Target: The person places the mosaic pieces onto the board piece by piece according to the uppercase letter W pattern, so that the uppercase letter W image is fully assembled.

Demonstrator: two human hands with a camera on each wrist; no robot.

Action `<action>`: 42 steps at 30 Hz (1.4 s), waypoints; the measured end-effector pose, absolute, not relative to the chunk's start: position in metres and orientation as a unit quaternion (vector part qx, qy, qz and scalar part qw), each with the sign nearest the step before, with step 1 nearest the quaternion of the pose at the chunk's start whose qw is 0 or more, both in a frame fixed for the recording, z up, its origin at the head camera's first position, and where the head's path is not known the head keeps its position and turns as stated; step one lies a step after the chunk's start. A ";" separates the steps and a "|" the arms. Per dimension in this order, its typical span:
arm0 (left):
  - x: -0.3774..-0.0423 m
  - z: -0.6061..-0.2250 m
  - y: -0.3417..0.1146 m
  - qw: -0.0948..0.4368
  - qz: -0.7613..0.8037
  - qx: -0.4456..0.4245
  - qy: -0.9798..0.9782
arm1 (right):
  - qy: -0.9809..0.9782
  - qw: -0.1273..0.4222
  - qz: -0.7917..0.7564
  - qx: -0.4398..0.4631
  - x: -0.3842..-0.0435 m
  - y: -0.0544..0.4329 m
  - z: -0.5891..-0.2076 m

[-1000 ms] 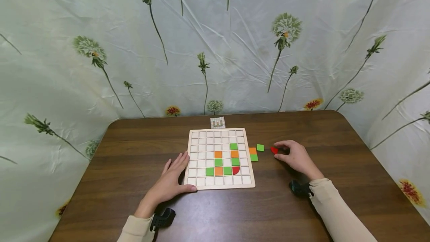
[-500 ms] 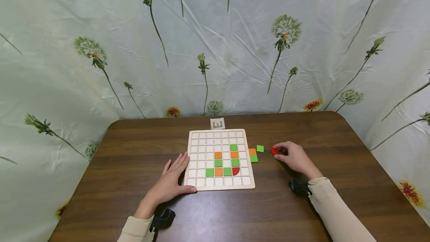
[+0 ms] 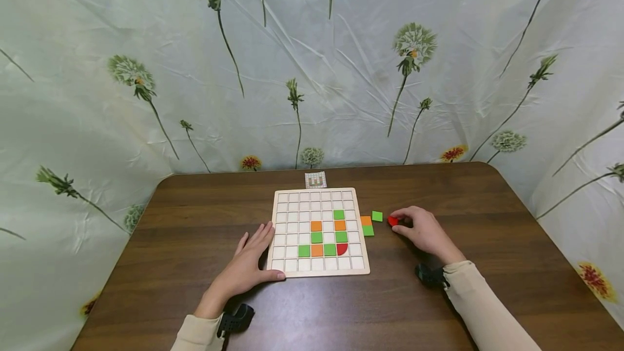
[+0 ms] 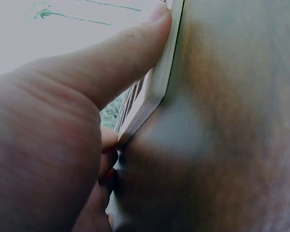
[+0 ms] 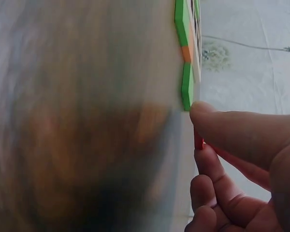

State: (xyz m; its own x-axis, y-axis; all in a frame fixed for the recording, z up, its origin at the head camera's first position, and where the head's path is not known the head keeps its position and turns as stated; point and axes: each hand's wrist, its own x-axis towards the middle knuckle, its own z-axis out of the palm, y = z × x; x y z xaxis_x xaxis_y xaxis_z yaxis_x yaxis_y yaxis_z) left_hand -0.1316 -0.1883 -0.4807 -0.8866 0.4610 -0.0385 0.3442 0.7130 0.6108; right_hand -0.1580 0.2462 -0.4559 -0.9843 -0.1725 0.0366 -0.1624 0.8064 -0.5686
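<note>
My left hand (image 3: 247, 263) lies along the left side of a white gridded wooden board (image 3: 326, 273), fingers straight at its edge and thumb at the near left corner. In the left wrist view the thumb (image 4: 135, 53) lies over the board's edge. Between right thumb and fingertips my right hand (image 3: 425, 233) pinches a red tile (image 3: 392, 221), seen edge-on as a thin red piece (image 5: 198, 139) in the right wrist view. Its outline is partly hidden by the fingers. Green and orange square tiles and a red quarter-circle tile (image 3: 342, 249) sit in the grid.
Beside the board's right edge lie an orange tile (image 3: 365, 221), a green tile (image 3: 368, 231) touching it and another green tile (image 3: 377, 216) close to the right hand. A small pattern card (image 3: 316, 180) lies behind the board. A flower-printed curtain (image 3: 341, 69) hangs behind the brown table (image 3: 205, 199).
The right hand has shifted slightly left with the red tile, nearer to the loose green tile. The left hand and the board have stayed in place.
</note>
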 end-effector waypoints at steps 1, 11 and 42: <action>-0.132 -0.481 -0.188 0.094 0.309 0.219 0.921 | 0.950 0.006 -0.299 -0.091 -0.158 0.245 -0.456; -0.130 -0.479 -0.188 0.094 0.311 0.217 0.921 | 0.945 0.008 -0.305 -0.117 -0.154 0.225 -0.451; -0.132 -0.482 -0.188 0.090 0.311 0.216 0.921 | 0.929 0.014 -0.326 -0.177 -0.140 0.156 -0.448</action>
State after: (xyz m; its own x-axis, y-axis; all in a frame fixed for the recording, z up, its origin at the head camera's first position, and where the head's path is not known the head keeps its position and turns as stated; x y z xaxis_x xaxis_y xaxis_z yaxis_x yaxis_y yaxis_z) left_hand -0.1318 -0.1881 -0.4816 -0.8907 0.4533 -0.0325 0.3410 0.7138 0.6117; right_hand -0.1404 0.1560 -0.4485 -0.9367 -0.3385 0.0898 -0.3204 0.7249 -0.6098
